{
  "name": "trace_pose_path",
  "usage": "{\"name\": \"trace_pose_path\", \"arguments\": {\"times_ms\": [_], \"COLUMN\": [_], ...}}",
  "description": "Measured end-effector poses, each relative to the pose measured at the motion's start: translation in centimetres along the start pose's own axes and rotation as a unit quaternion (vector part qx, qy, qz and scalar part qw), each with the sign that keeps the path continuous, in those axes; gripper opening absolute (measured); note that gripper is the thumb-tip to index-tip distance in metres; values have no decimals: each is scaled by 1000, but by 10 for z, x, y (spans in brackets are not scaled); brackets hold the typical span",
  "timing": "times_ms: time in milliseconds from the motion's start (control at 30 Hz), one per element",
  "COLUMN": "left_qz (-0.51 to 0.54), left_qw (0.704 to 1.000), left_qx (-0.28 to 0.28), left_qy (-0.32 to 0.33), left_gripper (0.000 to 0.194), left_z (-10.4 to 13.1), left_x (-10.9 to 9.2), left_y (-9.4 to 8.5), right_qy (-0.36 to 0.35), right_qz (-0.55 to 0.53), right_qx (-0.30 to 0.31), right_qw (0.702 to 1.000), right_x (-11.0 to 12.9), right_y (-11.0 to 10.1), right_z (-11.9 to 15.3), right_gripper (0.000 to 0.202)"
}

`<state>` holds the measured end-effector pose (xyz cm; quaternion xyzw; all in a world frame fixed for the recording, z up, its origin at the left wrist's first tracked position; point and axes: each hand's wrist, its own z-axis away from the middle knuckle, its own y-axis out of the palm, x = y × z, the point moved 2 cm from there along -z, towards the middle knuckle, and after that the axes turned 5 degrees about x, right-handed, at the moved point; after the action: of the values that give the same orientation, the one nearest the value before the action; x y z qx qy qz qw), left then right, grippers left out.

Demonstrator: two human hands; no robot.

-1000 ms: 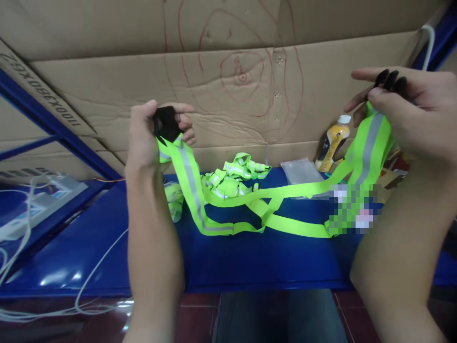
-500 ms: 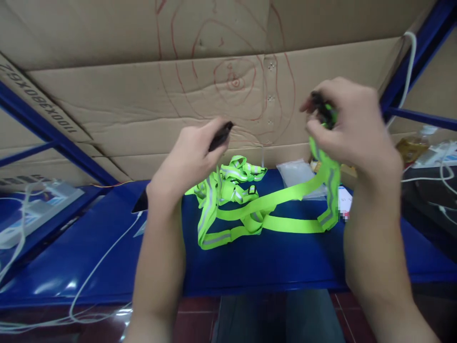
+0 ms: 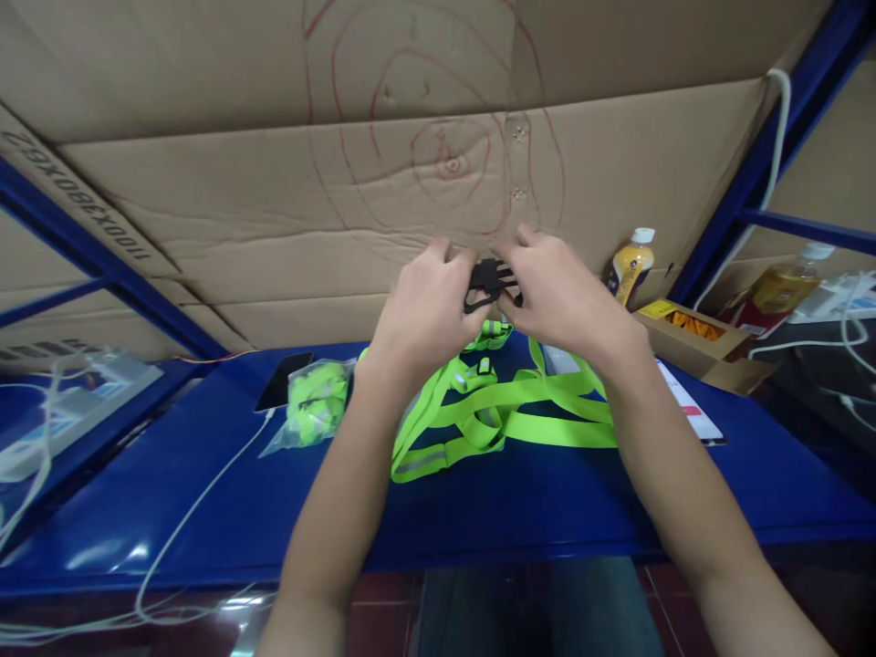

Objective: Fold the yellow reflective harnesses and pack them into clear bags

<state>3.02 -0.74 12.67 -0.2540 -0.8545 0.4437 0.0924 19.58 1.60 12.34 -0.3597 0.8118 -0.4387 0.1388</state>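
Observation:
My left hand and my right hand meet above the blue shelf, each pinching one half of a black side-release buckle. The prongs of the right half point into the left half; whether they have locked I cannot tell. Below them lies a neon yellow-green reflective strap with grey stripes, looped on the shelf and running up towards both hands. More bundled green webbing sits behind, partly covered by my hands.
Left of my arm are a clear bag of green straps and a black phone on a white cable. At right stand a drink bottle, an open carton with orange items and a phone. Cardboard backs the shelf.
My hands have come together from far apart, the right one moving left and down, the left one moving right. The two buckle halves now meet between them.

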Motion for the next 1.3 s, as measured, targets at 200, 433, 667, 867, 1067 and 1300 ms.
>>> {"name": "trace_pose_path", "arguments": {"times_ms": [200,433,667,867,1067,1300], "left_qz": [-7,0,59,120,239,364], "left_qw": [1000,996,994,990,968,930], "left_qx": [-3,59,75,-73,-18,-32], "left_qy": [-3,64,50,-12,-74,-46], "left_gripper": [28,39,19,33,45,38], "left_z": [0,4,4,2,-3,-3], "left_x": [3,8,22,22,38,54], "left_y": [5,-2,-11,-16,-5,0], "right_qy": [-72,-48,-30,-16,-95,-95], "right_qz": [-85,-215,-71,-14,21,-102], "right_qx": [32,121,7,-57,-101,21], "right_qw": [993,968,997,998,990,990], "right_x": [2,-32,-34,-24,-14,-20], "right_y": [1,-23,-25,-16,-10,-13], "right_z": [-1,3,4,0,-2,0], "right_gripper": [51,18,9,17,23,53]}}
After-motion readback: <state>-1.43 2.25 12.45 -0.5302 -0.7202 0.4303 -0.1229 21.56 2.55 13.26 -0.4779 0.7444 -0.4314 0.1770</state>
